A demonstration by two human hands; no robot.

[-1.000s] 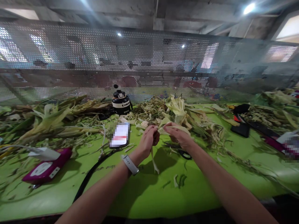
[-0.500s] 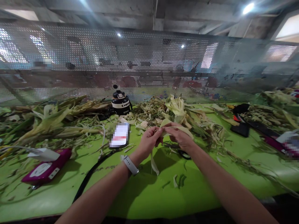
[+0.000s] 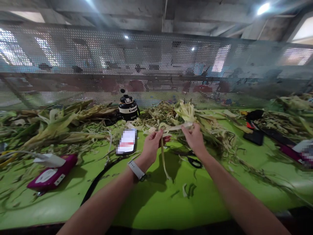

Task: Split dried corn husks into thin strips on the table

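Note:
A pale corn husk strip (image 3: 174,128) is stretched between my two hands above the green table. My left hand (image 3: 153,143), with a white watch band at the wrist, pinches its left end between thumb and fingers. From that grip a narrow husk strip (image 3: 164,160) hangs down towards the table. My right hand (image 3: 195,138) pinches the other end of the stretched piece. Under my right hand lie dark-handled scissors (image 3: 194,162), their blades partly in shadow. Just beyond the hands stands a bunch of pale husks (image 3: 185,111).
A phone (image 3: 126,141) lies left of my hands, near a black strap (image 3: 97,179) and a black bottle (image 3: 128,109). Purple power strips (image 3: 52,173) sit at both sides. Husk heaps (image 3: 58,125) line the back, before a perforated metal screen (image 3: 151,65).
My hands have moved apart, my right hand going right, and the husk now spans between them. The hanging strip shows longer, and the scissors are less covered.

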